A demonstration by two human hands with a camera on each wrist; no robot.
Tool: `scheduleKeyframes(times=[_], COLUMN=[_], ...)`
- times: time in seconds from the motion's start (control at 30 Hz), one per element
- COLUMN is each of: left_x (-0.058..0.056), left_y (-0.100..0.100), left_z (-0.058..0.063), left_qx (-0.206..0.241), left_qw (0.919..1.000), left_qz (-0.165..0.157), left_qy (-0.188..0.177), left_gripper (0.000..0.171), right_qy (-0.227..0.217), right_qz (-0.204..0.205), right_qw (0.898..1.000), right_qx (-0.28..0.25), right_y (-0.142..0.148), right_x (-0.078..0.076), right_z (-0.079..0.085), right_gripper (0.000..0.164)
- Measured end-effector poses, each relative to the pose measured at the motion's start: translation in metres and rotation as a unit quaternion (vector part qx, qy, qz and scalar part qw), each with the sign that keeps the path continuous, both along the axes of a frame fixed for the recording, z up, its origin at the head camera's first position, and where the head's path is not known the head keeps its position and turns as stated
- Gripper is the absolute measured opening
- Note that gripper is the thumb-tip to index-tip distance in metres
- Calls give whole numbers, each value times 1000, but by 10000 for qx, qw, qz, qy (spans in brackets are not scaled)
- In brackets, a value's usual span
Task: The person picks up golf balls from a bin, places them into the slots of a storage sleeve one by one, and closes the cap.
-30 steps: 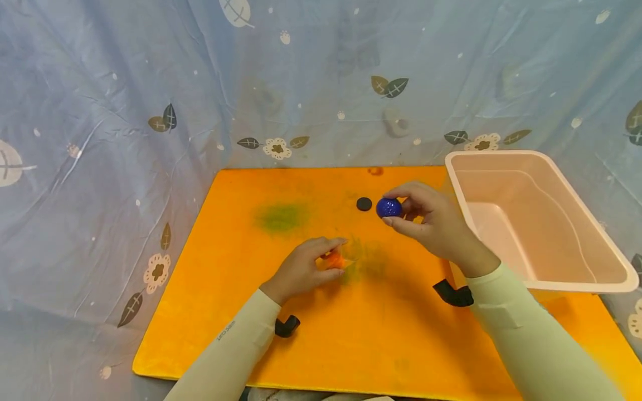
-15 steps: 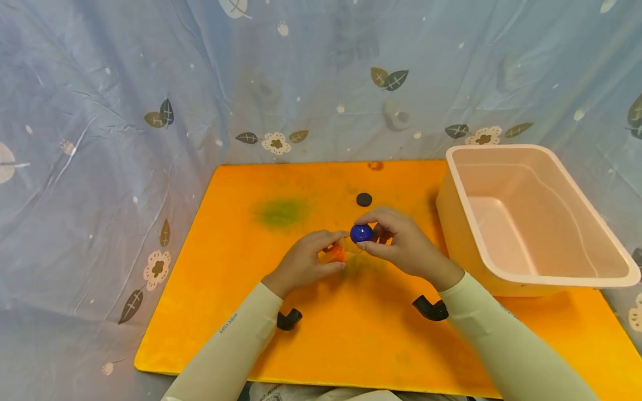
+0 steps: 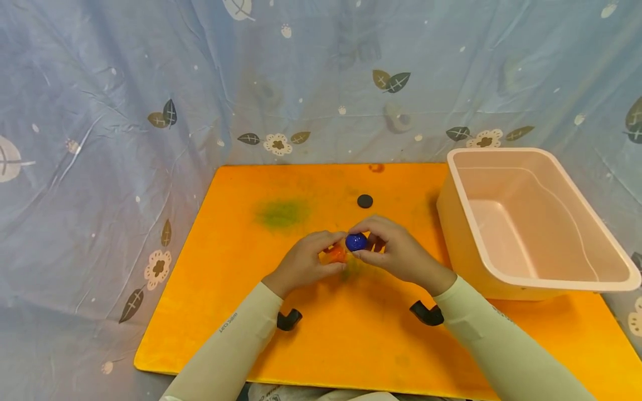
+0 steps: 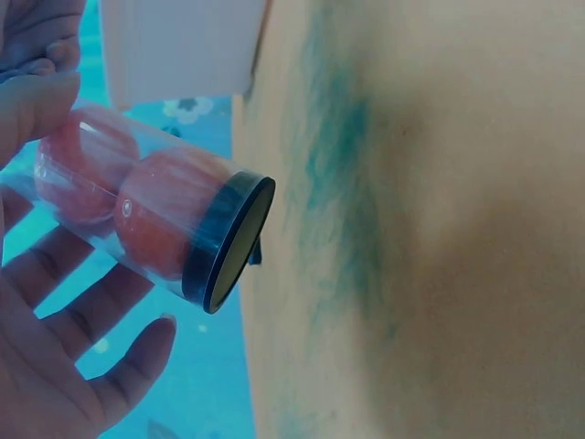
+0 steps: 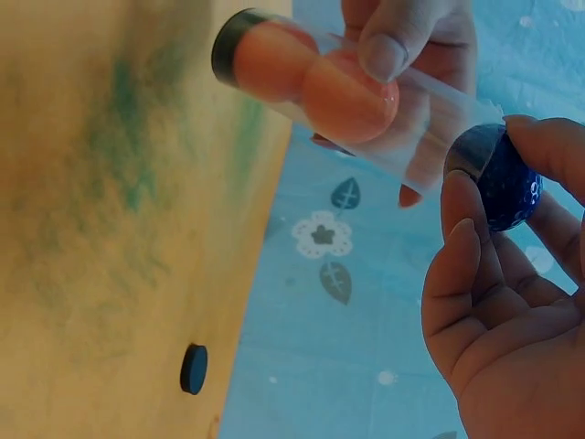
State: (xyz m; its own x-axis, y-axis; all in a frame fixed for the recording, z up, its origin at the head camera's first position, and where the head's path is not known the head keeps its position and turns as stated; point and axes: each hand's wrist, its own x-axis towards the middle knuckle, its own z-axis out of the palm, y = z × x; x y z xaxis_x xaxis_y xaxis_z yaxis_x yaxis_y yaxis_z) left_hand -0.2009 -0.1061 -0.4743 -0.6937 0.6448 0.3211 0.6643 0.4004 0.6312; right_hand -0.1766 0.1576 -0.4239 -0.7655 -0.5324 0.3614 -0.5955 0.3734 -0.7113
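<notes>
My left hand [image 3: 303, 262] grips a clear plastic tube [image 5: 422, 123], thumb on one side and fingers on the other. Inside sit two orange balls [image 5: 349, 101], stacked toward the end with a black cap [image 4: 228, 242]. My right hand [image 3: 398, 253] pinches a shiny blue golf ball [image 5: 514, 187] between thumb and fingertips. The ball is right at the tube's uncapped end, and the clear rim overlaps part of it in the right wrist view. A loose black cap [image 3: 365, 201] lies on the orange tabletop [image 3: 241, 189], beyond both hands.
A deep peach plastic bin [image 3: 466, 223] stands at the right of the table. Patterned blue curtains [image 3: 321, 83] hang behind and at the sides. A black bent piece [image 3: 427, 313] sits under the right wrist, another [image 3: 289, 320] by the left.
My right hand has brought the blue golf ball leftward and nearer from beside the loose cap to the tube's mouth. My left hand has stayed almost in place with the tube.
</notes>
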Motion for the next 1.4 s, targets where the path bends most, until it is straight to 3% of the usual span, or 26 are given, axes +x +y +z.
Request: scheduleKeyframes(times=[0.37,0.73,1.07,1.4], left_x=[0,2,9,22], left_y=[-1,-5,-17,-37], left_z=[-1,0,-5,-10], left_qx=[-27,-115,-161,-93], left_qw=[10000,9998,9989,9969], left_qz=[-44,108,342,706], left_qy=[30,-127,-279,-320], left_gripper=[60,63,67,65], right_qy=[-72,70,-338,-1136], right_qz=[-8,-321,-1091,-1464], right_qw=[10000,9994,9934,9815], right_qx=[41,-147,35,472], right_y=[2,9,13,8], right_x=[-1,-9,-46,-99], right_z=[-1,13,14,-20], right_gripper=[37,39,30,39])
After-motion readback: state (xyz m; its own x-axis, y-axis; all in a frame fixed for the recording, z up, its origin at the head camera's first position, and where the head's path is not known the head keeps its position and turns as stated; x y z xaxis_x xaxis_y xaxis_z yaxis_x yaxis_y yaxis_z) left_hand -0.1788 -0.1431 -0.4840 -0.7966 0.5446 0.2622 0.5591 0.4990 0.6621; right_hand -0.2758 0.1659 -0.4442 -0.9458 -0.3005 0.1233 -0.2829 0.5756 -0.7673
